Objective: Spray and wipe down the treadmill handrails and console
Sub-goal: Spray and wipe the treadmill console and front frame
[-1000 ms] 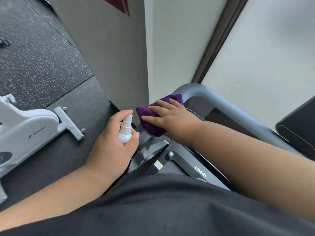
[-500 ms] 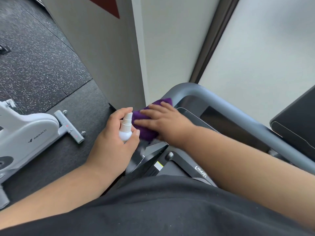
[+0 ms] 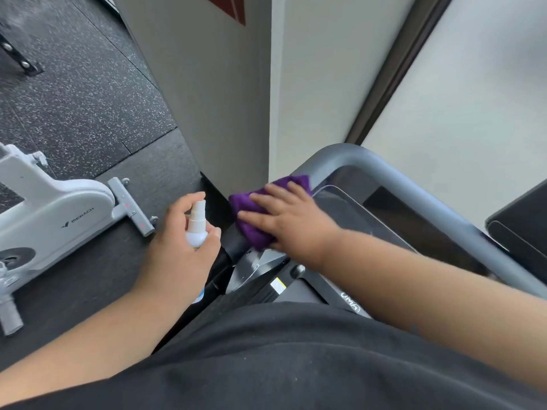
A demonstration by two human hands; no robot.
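Observation:
My right hand (image 3: 291, 221) lies flat with straight fingers on a purple cloth (image 3: 251, 223), pressing it onto the left side handrail of the treadmill. The grey handrail (image 3: 393, 176) curves round the corner just beyond the cloth and runs off to the right. The dark glossy console panel (image 3: 352, 214) sits inside that bend, partly under my forearm. My left hand (image 3: 180, 250) grips a small white spray bottle (image 3: 196, 224) upright, just left of the cloth, with the forefinger curled over its nozzle.
A white exercise bike (image 3: 50, 220) with a grey foot bar stands on the dark speckled floor at the left. A wall corner (image 3: 269, 113) rises right behind the handrail. A black screen edge (image 3: 521, 220) shows at the far right. My black shirt fills the bottom.
My right hand has slid the purple cloth a short way along the left handrail, toward me and then back. The left hand with the bottle has stayed put.

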